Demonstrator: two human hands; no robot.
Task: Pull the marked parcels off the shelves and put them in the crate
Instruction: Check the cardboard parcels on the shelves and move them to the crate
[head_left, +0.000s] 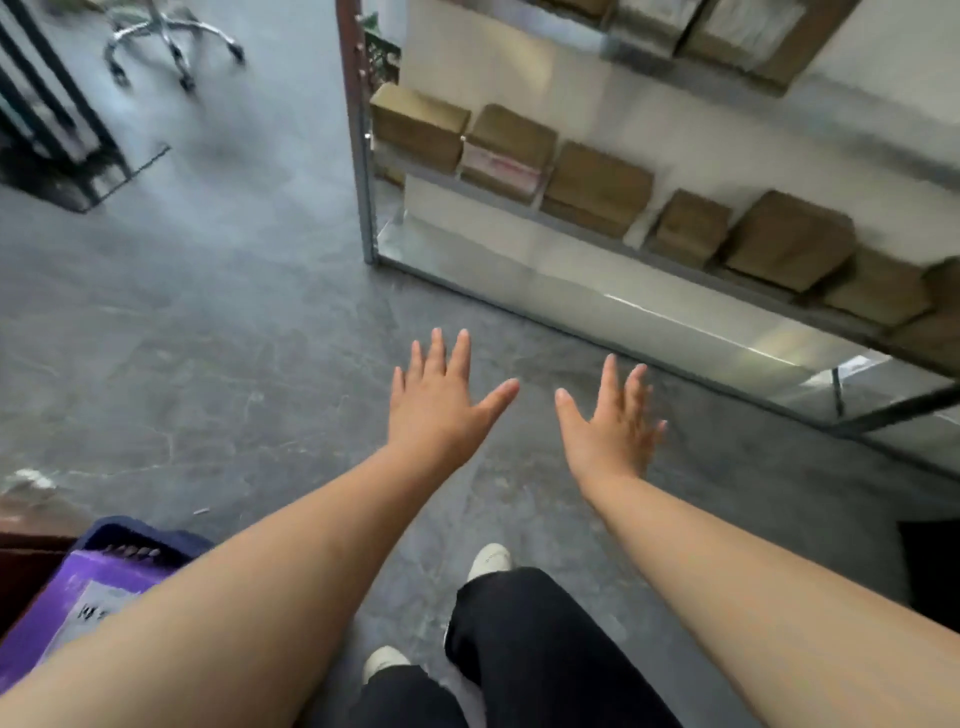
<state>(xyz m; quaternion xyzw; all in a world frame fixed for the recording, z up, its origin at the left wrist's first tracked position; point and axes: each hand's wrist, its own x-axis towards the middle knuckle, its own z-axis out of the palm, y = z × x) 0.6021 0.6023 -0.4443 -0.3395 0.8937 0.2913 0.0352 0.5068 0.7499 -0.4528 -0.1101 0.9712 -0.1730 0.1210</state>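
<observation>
**Open floor ahead, shelves to your right**

Your left hand (441, 400) and right hand (610, 421) hang spread over bare grey floor (218, 312). The metal shelving (366, 156) walls off the right, brown parcels (597, 187) packed along it. The purple crate (93, 577) sits beside your left arm.

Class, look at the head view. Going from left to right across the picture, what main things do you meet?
purple crate → office chair base → left hand → right hand → brown parcels on the metal shelf
</observation>
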